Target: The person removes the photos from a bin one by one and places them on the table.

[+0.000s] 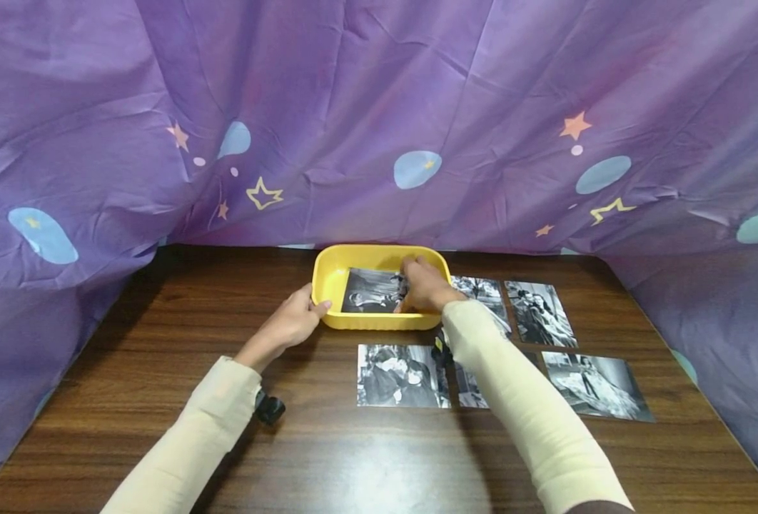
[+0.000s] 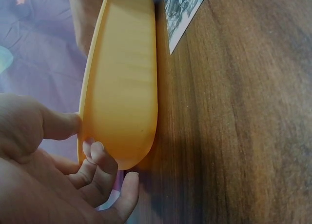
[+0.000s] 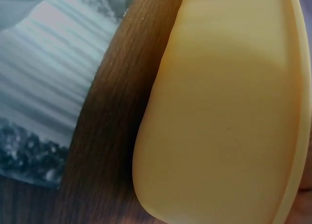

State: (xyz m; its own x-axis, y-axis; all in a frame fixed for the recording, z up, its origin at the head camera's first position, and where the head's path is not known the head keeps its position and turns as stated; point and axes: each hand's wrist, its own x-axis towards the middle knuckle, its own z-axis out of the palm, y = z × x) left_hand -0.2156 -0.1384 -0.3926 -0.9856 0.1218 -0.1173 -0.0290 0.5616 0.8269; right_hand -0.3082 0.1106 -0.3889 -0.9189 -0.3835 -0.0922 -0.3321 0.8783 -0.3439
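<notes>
A yellow plastic basin with a raised rim sits near the back of the wooden table. My left hand holds its left end. In the left wrist view, the thumb and curled fingers pinch the rim of that end. My right hand reaches over the right side into the basin and grips the right end of a black-and-white photo lying inside, thumb at the front edge and fingers at the back. The right wrist view mostly shows the basin's outer wall, which hides most of that hand.
Several black-and-white photos lie on the table: a couple close up before the basin, one of a wide gown at right, and another couple behind it. My right sleeve covers part of others. A purple curtain hangs behind.
</notes>
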